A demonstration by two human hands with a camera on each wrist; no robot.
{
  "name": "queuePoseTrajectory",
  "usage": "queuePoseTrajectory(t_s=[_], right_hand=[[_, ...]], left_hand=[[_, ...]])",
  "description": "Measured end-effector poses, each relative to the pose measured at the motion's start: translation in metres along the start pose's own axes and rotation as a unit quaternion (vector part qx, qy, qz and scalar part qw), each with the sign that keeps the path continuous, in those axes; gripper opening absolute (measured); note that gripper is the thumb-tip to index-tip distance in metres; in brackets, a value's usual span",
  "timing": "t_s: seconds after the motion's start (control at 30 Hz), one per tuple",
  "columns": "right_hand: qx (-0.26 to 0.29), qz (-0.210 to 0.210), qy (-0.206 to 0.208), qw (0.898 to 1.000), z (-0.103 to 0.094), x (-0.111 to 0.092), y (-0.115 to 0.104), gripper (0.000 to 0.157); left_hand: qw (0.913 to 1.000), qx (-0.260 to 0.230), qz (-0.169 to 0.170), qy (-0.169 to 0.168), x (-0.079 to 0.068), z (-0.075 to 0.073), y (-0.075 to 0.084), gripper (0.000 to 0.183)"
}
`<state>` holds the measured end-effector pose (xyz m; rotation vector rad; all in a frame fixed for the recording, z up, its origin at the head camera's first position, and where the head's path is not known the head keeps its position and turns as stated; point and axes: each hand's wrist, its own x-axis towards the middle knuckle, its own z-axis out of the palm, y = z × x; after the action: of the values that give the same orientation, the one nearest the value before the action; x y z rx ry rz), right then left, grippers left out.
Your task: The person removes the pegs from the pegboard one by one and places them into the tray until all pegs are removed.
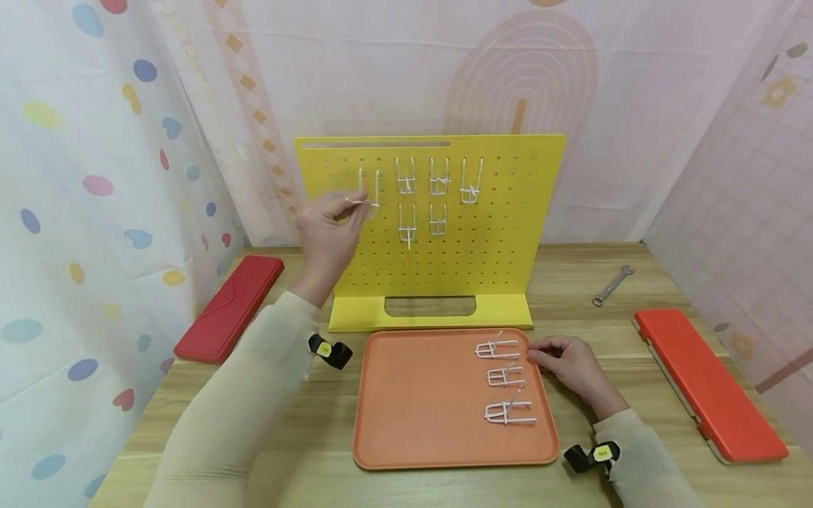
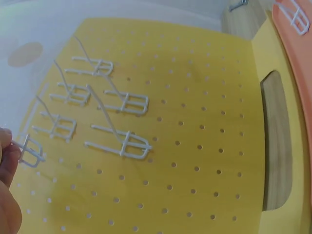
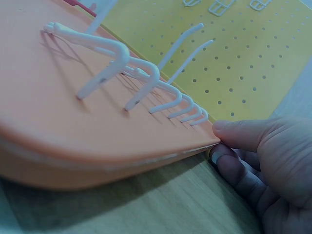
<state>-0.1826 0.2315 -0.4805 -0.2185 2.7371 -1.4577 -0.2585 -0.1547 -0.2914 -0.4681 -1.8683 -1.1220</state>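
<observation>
At the upper left of a yellow pegboard [image 1: 470, 261], my left hand [image 1: 330, 226] pinches a white wire pegboard hook [image 1: 377, 187], its two prongs pointing up against the board. Whether the prongs sit in holes cannot be told. In the left wrist view, the fingers partly cover this hook [image 2: 31, 152]. Several matching hooks [image 2: 134, 146] hang on the board to its right. Three more hooks, the nearest being one hook [image 1: 508, 421], lie along the right side of an orange tray [image 1: 419, 402]. My right hand [image 1: 578, 370] grips the tray's right rim between thumb and fingers [image 3: 239, 134].
A dark red case [image 1: 230, 310] lies on the wooden table left of the board. To the right are a wrench [image 1: 612, 286] and a bright red case [image 1: 711, 384]. Curtains hang behind and on both sides.
</observation>
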Motion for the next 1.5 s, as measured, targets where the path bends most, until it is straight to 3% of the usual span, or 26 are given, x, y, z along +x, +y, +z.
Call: queuePoseTrajectory(t_s=[0.2,0.4,0.63,0.9,1.27,1.5], right_hand=[[-0.001,0.000,0.000,1.000,0.000,-0.001,0.000,0.019],[0.002,-0.003,0.000,1.000,0.000,0.000,0.000,0.019],[0.000,-0.006,0.001,1.000,-0.002,0.000,-0.002,0.020],[0.000,-0.006,0.003,1.000,-0.002,0.000,-0.002,0.019],[0.007,-0.002,0.000,1.000,-0.001,0.001,0.000,0.020],[0.010,0.002,-0.004,1.000,-0.001,0.001,-0.001,0.020]], left_hand=[[0.9984,-0.056,0.000,-0.011,-0.019,-0.013,0.008,0.011],[0.9982,-0.050,-0.033,-0.010,-0.042,-0.029,0.017,0.011],[0.9961,-0.035,-0.068,-0.044,-0.074,-0.038,0.016,0.013],[0.9903,-0.056,-0.106,-0.069,-0.100,-0.033,0.010,0.014],[0.9928,-0.034,-0.050,-0.103,-0.125,-0.016,0.010,0.012],[0.9871,-0.018,-0.050,-0.151,-0.137,0.002,0.013,0.011]])
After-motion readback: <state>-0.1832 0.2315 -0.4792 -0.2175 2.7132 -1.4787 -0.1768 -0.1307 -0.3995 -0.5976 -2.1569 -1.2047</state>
